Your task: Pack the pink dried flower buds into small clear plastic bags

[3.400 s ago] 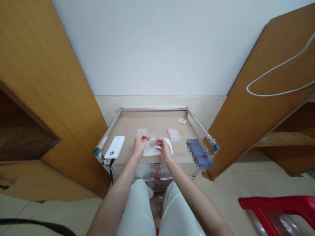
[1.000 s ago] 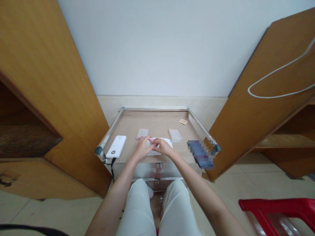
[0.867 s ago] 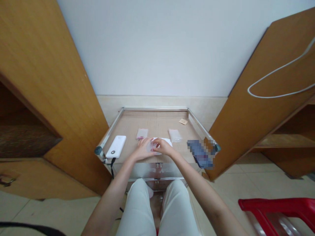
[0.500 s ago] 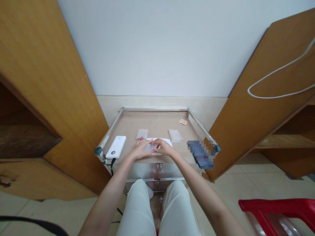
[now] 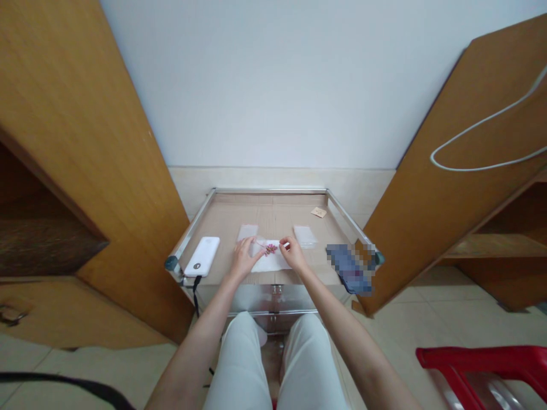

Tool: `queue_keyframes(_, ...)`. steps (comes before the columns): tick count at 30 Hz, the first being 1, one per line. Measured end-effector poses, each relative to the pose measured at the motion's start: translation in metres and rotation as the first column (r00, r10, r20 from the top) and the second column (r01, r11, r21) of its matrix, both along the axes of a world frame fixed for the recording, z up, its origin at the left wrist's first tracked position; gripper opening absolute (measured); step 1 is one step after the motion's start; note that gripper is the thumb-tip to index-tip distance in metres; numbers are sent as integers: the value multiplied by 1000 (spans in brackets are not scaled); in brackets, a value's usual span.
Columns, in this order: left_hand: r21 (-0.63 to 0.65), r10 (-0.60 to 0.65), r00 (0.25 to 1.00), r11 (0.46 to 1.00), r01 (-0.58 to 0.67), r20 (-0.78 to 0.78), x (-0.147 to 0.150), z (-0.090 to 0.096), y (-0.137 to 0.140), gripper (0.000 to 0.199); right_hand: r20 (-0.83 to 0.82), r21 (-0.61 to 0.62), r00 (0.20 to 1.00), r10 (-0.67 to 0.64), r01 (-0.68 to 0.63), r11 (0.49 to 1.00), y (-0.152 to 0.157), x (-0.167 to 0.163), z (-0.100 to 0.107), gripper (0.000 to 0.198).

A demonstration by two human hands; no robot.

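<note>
A small cluster of pink and dark red beads or flowers lies on a white sheet, with a thin pink strand running left from it. My left hand rests at the sheet's left side, thumb stretched toward the cluster and apart from the fingers. On the right, my right hand has thumb and fingertips pinched together above the sheet's edge; what they hold is too small to make out. Behind the left hand lies a clear packet, partly covered. A stack of clear plastic sleeves lies behind the right hand.
The metal-rimmed table carries a white power bank with a black strap at left. A blurred dark blue item lies at right, and a small tan card farther back. Wooden cabinets flank the table; a red stool stands lower right.
My hands have moved apart, the left one leftward and the right one rightward. The pink cluster, hidden between them before, now shows on the white sheet.
</note>
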State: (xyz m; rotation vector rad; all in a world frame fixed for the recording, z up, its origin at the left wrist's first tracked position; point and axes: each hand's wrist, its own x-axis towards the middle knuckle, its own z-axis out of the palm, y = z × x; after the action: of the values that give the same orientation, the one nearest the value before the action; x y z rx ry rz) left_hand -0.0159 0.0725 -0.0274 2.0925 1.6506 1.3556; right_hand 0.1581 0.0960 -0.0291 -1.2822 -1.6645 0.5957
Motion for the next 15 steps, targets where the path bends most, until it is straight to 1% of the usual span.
queue_keyframes(3,-2,30,998,1000,-30,58,5,-10,0,40,24,-33,1000,-17,18,999,1,-4,-10,6)
queue_keyframes(8,-68,19,986,998,-8,166,7,-24,2,44,51,-5,996,-75,75,997,0,-12,-14,6)
queue_keyframes(12,-140,-24,986,989,48,166,5,-25,2,47,97,10,989,-116,115,993,-1,-16,-16,3)
queue_keyframes(15,-183,-21,988,982,49,152,5,-24,1,48,122,39,985,-125,121,992,-4,-16,-19,3)
